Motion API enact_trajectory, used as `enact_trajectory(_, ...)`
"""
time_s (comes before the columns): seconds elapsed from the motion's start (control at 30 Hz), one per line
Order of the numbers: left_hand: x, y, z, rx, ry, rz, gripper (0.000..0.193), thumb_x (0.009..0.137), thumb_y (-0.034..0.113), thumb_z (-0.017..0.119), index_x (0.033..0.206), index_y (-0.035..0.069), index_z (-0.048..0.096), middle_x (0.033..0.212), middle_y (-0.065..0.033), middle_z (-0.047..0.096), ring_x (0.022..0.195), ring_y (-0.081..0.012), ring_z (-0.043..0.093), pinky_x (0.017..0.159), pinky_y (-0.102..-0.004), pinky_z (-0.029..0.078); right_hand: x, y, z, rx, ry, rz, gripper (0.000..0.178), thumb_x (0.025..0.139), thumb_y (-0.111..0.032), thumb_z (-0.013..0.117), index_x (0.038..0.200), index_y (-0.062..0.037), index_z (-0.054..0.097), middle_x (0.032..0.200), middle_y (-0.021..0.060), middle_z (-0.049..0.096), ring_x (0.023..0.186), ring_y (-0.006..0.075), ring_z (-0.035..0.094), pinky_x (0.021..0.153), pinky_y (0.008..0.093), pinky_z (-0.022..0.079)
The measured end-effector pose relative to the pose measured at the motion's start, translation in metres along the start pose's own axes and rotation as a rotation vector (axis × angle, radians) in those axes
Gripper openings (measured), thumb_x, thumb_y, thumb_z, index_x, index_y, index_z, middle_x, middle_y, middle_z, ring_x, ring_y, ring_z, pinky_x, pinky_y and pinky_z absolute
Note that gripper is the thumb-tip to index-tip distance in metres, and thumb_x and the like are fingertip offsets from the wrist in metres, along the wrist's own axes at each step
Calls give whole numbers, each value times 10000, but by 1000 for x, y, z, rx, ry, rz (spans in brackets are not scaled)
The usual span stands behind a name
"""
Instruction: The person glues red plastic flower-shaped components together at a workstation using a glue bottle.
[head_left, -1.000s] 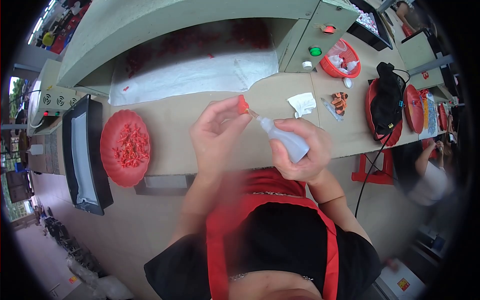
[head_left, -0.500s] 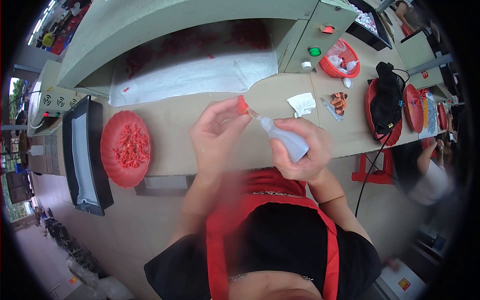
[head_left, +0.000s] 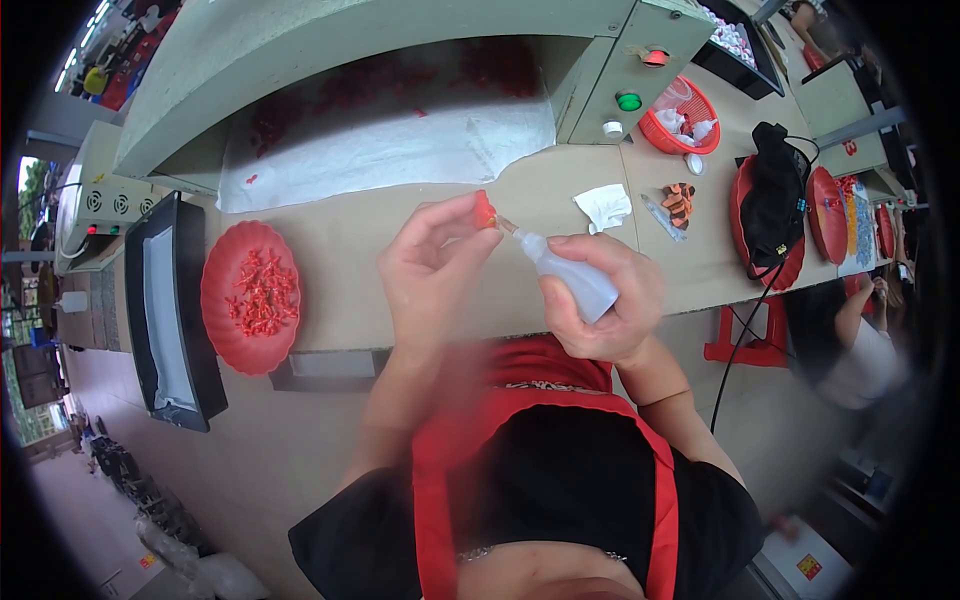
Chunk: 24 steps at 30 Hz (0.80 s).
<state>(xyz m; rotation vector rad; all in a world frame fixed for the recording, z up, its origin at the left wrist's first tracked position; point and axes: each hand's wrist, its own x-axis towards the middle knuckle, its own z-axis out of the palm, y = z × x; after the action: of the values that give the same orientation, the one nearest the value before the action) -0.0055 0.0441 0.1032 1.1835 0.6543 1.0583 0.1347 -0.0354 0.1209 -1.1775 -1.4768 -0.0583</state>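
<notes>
Between the thumb and fingers of my left hand (head_left: 437, 250) is a small red piece (head_left: 484, 209), too small to name more exactly. My right hand (head_left: 608, 300) is wrapped round a translucent white squeeze bottle (head_left: 575, 278), tilted so its thin nozzle (head_left: 508, 227) points up and left. The nozzle's tip is at the red piece, by my left fingertips; whether they touch I cannot tell. Off to the left, a red scalloped plate (head_left: 225, 335) holds many small red pieces (head_left: 265, 295) like the one in my hand.
A green machine (head_left: 600, 90) with buttons and a white-lined opening (head_left: 390, 150) stands behind the table. Left is a black tray (head_left: 150, 300). On the right are a crumpled tissue (head_left: 603, 208), a red basket (head_left: 668, 140) with small bottles, and a black bag (head_left: 775, 200) on a red plate.
</notes>
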Motion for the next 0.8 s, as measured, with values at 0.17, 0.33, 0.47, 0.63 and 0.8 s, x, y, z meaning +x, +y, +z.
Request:
enact_trajectory(0.17, 0, 1, 1, 13, 5, 1, 299, 776, -98, 621, 1069, -61, 577, 977, -91, 624, 898, -131, 604, 780, -261, 510, 1, 0, 0, -8, -8, -25, 333, 618, 25, 681, 933, 20, 572, 683, 96, 606, 496, 202, 570, 460, 264, 449)
enact_trajectory(0.33, 0, 1, 0, 24, 13, -6, 297, 775, -99, 620, 1067, -62, 578, 972, -90, 622, 897, -131, 604, 776, -260, 513, 0, 0, -1, -10, -21, -18, 331, 619, 20, 682, 930, 20, 570, 693, 96, 608, 496, 204, 571, 457, 267, 452)
enact_trajectory(0.47, 0, 2, 1, 12, 14, -15, 295, 774, -99, 619, 1064, -65, 578, 970, -93, 620, 882, -129, 604, 771, -259, 514, -1, 0, -1, 0, -16, -15, 332, 616, 21, 680, 929, 18, 570, 676, 95, 602, 491, 204, 569, 452, 268, 449)
enact_trajectory(0.63, 0, 1, 0, 25, 9, -6, 292, 776, -98, 617, 1065, -66, 578, 972, -96, 620, 878, -131, 604, 767, -258, 514, 1, -1, -2, -2, -28, -23, 332, 612, 25, 673, 928, 15, 572, 639, 90, 583, 481, 203, 561, 446, 267, 442)
enact_trajectory(0.8, -1, 2, 1, 31, 4, -7, 290, 778, -97, 615, 1064, -66, 579, 976, -95, 621, 881, -133, 606, 765, -258, 513, 1, -1, -1, 1, -22, -18, 331, 612, 25, 675, 927, 16, 572, 640, 89, 581, 478, 201, 557, 442, 266, 438)
